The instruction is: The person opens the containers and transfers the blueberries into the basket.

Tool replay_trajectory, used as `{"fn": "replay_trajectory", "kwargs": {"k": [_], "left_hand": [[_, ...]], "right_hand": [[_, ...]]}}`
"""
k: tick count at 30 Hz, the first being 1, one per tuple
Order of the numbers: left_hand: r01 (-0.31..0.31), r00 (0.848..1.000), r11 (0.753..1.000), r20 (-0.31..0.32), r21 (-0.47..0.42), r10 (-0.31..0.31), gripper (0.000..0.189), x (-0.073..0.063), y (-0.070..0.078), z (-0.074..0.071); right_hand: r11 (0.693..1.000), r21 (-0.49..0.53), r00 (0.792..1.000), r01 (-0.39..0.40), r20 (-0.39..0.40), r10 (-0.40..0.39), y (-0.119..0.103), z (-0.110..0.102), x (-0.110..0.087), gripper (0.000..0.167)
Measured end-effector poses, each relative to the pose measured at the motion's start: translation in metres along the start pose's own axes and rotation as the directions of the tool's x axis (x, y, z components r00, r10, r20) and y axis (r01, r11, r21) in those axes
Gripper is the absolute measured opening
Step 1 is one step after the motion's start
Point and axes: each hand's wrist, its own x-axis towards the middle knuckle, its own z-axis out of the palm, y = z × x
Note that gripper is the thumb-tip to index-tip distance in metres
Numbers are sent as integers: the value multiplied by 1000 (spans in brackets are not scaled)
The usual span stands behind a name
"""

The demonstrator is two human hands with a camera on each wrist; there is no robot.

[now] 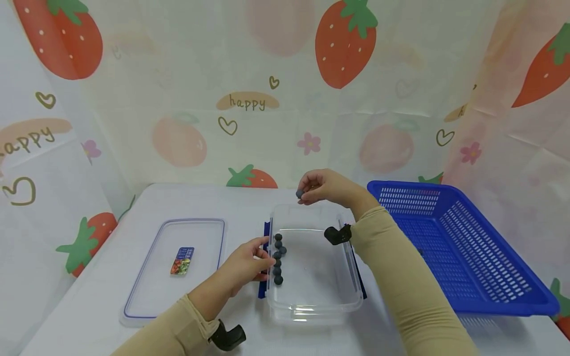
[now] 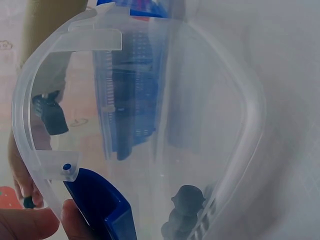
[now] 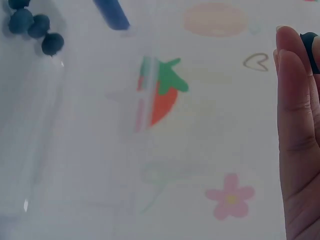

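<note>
A clear plastic box (image 1: 316, 269) with blue side latches (image 1: 262, 290) stands in the middle of the table. My left hand (image 1: 245, 264) holds its left wall, thumb over the rim and fingers on the outside. Several blueberries (image 1: 278, 280) lie in a row along that wall inside the box; the right wrist view shows some of these berries (image 3: 52, 44) too. Raised above the box's far end, my right hand (image 1: 329, 189) pinches one blueberry (image 1: 300, 194) between thumb and fingertips.
To the left, a clear lid (image 1: 153, 282) with a blue seal and a printed label (image 1: 182, 261) lies flat. A blue perforated basket (image 1: 494, 232) stands at the right, beside my right forearm. Behind the table hangs a strawberry-print cloth (image 1: 267, 133).
</note>
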Motion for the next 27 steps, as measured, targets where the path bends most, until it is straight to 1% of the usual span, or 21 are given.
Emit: {"fn": "replay_trajectory", "kwargs": {"k": [5,10,16,20,23,27], "left_hand": [[2,1000,1000,-1,4,-2,62,0,0,0],[10,1000,1000,-2,6,-10,62,2,-1,0],[13,1000,1000,-7,16,-13,62,2,-3,1],[15,1000,1000,-8,14,-15,62,2,-3,1],[13,1000,1000,-9,14,-13,62,1,-2,1],[14,1000,1000,-15,15,-14,61,0,0,0]], "right_hand": [[1000,-17,1000,-1,-17,0,-6,-23,-19,15],[999,-30,997,-21,-77,19,0,-48,-47,17],[999,-17,982,-43,-185,39,20,-80,-87,21],[998,-22,972,-53,-231,46,39,-97,-111,23],[995,-44,963,-89,-259,74,53,-106,-125,26],[980,-75,946,-182,-285,154,69,-112,-137,29]]}}
